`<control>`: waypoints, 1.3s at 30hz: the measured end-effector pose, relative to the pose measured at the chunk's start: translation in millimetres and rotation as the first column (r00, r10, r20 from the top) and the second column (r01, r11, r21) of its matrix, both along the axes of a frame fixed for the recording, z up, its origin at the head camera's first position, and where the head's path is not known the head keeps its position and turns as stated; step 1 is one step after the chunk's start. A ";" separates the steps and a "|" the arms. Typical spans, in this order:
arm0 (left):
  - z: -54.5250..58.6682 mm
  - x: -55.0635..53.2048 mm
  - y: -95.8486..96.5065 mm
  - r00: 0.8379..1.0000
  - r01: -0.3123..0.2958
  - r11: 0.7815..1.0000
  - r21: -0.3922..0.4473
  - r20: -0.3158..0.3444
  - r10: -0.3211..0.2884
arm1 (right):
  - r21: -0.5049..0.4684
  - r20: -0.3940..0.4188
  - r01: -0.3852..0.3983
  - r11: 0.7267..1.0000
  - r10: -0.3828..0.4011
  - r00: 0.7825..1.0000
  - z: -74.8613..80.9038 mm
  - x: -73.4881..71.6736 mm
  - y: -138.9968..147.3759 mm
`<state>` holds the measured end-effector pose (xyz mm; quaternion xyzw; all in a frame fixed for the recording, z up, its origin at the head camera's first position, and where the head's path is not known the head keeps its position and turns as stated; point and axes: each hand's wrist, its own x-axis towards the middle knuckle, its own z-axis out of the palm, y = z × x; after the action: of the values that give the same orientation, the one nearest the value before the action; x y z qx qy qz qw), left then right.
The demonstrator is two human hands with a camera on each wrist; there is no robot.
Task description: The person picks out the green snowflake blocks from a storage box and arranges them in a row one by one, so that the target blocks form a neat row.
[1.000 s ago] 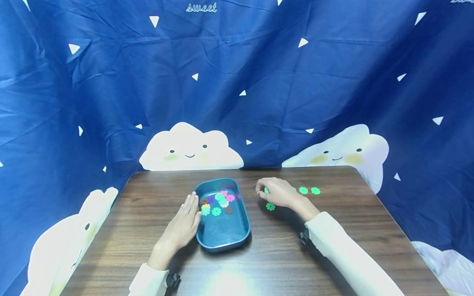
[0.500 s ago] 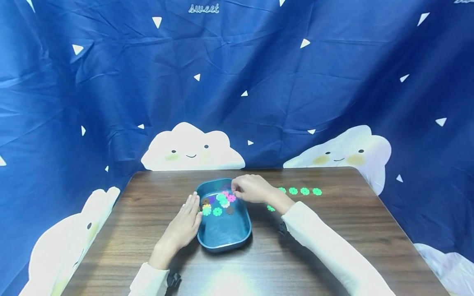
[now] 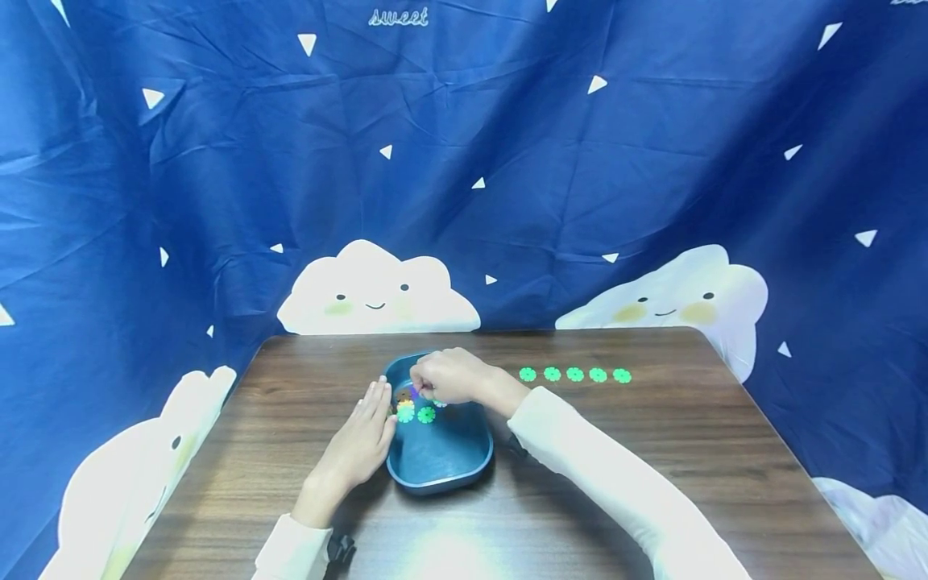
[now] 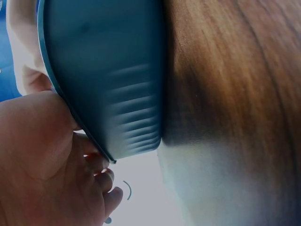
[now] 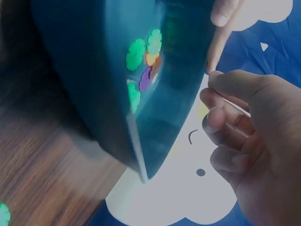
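A dark teal tray (image 3: pixel 438 459) stands on the wooden table and holds several small flower-shaped plastic discs, among them a green disc (image 3: pixel 425 414) and a purple disc (image 5: pixel 146 79). My left hand (image 3: pixel 358 431) rests along the tray's left rim, its fingers straight and side by side. My right hand (image 3: pixel 453 376) hangs over the far part of the tray, hiding some discs. In the right wrist view its fingers (image 5: pixel 221 120) are loosely bent, thumb close to the index finger, with nothing showing between them.
A row of several green discs (image 3: pixel 575 374) lies on the table to the tray's right. One more green disc (image 5: pixel 3 214) shows at the corner of the right wrist view. Behind the table (image 3: pixel 652 451) hangs a blue curtain (image 3: pixel 507 161) with printed clouds.
My right hand has moved left from the green discs to over the tray, uncovering the near end of the row. My left hand has stayed on the rim.
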<state>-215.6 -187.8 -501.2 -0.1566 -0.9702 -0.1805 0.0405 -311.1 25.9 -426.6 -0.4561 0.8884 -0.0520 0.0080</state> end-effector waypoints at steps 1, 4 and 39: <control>0.6 0.1 0.1 1.000 0.000 1.000 0.000 0.004 0.000 | 0.012 0.007 -0.006 1.000 0.006 1.000 -0.3 0.3 -3.3; 2.5 0.3 0.2 1.000 -0.006 1.000 -0.004 0.026 0.006 | 0.033 0.023 -0.019 0.999 0.018 1.000 -2.6 0.3 -12.1; 0.9 -1.2 1.0 0.998 -0.018 1.000 -0.018 0.053 0.019 | 0.343 0.091 0.025 0.939 -0.059 0.994 -20.4 0.5 -54.7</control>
<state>-216.8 -186.8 -500.4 -0.1433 -0.9739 -0.1756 0.0148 -310.6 -28.8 -446.9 -0.4255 0.8920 0.0800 0.1301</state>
